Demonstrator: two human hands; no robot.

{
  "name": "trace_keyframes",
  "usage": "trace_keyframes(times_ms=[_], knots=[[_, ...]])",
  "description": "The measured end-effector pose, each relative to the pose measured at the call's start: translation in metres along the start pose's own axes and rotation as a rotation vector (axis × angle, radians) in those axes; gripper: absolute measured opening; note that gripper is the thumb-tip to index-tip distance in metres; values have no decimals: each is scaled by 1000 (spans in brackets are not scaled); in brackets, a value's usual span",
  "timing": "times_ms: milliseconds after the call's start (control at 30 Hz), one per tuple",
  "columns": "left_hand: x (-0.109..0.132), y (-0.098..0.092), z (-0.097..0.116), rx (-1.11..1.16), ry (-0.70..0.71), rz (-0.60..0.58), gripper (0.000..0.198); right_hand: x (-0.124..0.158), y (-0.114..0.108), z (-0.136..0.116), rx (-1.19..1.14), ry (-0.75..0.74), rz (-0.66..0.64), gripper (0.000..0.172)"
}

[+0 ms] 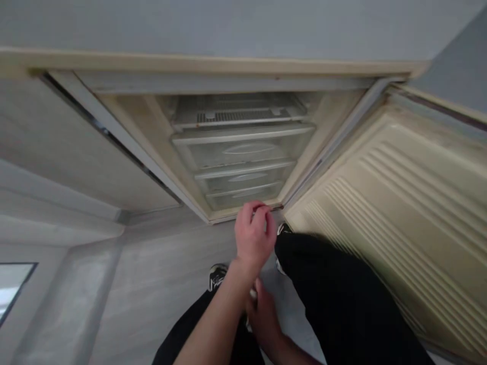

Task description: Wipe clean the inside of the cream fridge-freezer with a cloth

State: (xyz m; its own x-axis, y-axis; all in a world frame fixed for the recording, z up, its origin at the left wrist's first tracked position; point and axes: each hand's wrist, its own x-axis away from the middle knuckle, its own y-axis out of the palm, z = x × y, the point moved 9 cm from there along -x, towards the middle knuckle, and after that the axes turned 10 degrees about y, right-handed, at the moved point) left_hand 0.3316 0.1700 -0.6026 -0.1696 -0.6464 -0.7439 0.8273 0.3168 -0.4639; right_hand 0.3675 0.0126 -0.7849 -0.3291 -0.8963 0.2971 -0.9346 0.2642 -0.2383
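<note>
My left hand [254, 230] reaches forward, its fingers curled downward, in front of the lower edge of an open upright freezer [247, 81]. Whatever its fingertips may hold is hidden from above. Below and behind it, partly covered by the left forearm, my right hand [264, 314] is closed, with a small whitish bit showing by its thumb. What that is I cannot make out. Inside the freezer, a wire shelf [243, 117] sits above several clear-fronted drawers [247, 147], all pushed in.
The ribbed freezer door [403, 203] stands swung out at the right, close to my black-trousered leg [342, 289]. My shoes [217, 275] are on the grey floor [152, 284]. Along the left runs a pale panel [76, 147] beside the freezer.
</note>
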Motion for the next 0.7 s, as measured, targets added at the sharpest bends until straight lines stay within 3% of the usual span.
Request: trace_keyframes(times_ms=[67,167,300,367,433,533,600,700], knots=[[9,17,-4,-11,-72,-148,14,19,-51,-37,149,-69,45,32],[42,53,-7,-73,-280,-492,22,52,-142,-113,322,-296,111,23],[100,81,34,-49,-269,-802,23,126,-299,-214,607,-606,569,17],[137,86,62,-20,-216,-979,19,159,-369,-245,747,-638,799,32],[166,81,85,-25,-190,-1108,18,183,-425,-266,824,-662,1040,50],[182,63,108,-61,-187,-1182,23,180,-469,-277,940,-622,1157,57],[173,49,118,-86,-181,-1170,25,162,-481,-276,1006,-546,1136,51],[151,28,126,-122,-161,-1124,25,140,-498,-271,1060,-417,1213,39]])
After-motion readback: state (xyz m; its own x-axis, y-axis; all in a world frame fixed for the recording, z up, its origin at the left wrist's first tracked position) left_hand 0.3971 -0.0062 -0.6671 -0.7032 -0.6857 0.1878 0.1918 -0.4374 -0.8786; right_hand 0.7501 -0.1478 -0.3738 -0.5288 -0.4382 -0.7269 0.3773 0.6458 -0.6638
